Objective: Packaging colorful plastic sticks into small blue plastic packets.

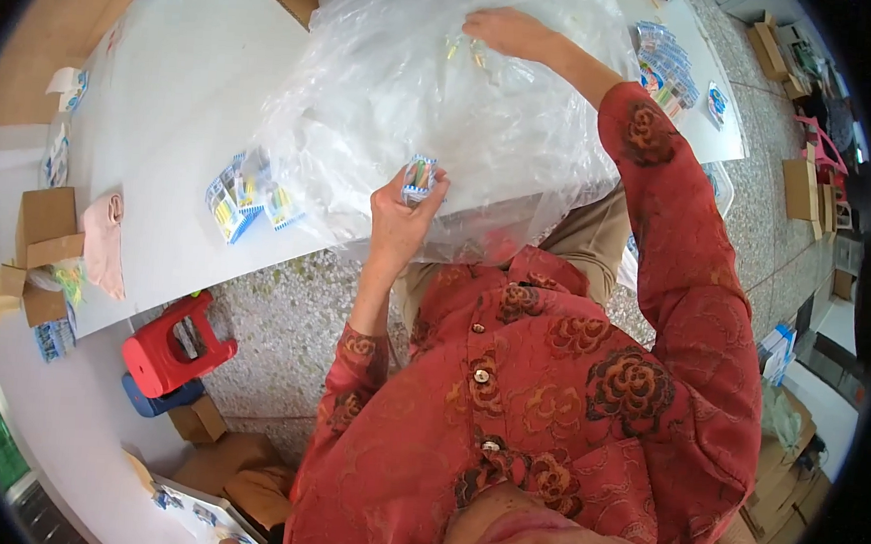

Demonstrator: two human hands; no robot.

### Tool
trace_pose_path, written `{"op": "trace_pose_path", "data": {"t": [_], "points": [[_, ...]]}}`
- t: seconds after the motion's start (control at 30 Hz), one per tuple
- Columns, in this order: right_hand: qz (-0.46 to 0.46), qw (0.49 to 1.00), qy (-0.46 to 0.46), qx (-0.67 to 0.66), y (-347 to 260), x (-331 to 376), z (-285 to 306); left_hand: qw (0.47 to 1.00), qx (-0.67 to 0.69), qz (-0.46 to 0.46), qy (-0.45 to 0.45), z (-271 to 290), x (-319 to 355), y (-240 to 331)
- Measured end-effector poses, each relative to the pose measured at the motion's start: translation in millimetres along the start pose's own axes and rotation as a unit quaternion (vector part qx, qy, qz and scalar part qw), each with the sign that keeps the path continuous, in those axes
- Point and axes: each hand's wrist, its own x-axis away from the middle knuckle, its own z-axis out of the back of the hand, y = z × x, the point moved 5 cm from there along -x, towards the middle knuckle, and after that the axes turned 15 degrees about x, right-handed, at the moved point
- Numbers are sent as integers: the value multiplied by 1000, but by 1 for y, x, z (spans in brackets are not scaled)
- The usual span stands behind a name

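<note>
My left hand (402, 215) is closed round a small clear packet (419, 178) with blue-and-white striped edges and coloured pieces inside. It holds the packet upright over the near edge of a large clear plastic bag (366, 98) spread on the white table (188, 77). Farther off to the right, my right hand (510, 32) reaches onto the bag with its fingers curled down. Small yellow pieces (479, 57) lie just below those fingers; whether any are between the fingertips is hidden. Left of the bag lie several similar packets (235, 200).
Many packets (668, 62) are heaped at the table's right side, and one blue packet (716, 104) lies apart. A pink cloth (104, 242) and an open cardboard box (49, 228) are at the left end. A red stool (177, 346) stands on the speckled floor below.
</note>
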Motion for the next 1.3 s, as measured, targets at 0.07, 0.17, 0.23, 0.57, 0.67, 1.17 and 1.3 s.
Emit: {"op": "trace_pose_path", "data": {"t": [0.07, 0.17, 0.23, 0.57, 0.67, 1.17, 1.3], "points": [[-32, 999, 32, -13, -4, 2, 17, 1000, 4, 4, 1, 2, 0, -2], [-197, 952, 41, -230, -7, 9, 62, 1000, 5, 0, 3, 4, -1, -2], [-304, 816, 18, -491, -30, 19, 95, 1000, 1, -7, 13, 6, 1, 2], [-154, 771, 82, -613, -112, 43, 159, 996, -83, -6, -33, -13, 3, 18], [-148, 787, 68, -595, -126, 44, 155, 994, -97, -9, -44, -16, 4, 21], [-189, 741, 66, -641, -104, 66, 171, 996, 42, -18, -83, -37, -9, 59], [-222, 769, 119, -588, -110, 85, 179, 991, 92, -24, -96, -41, 6, 57]]}}
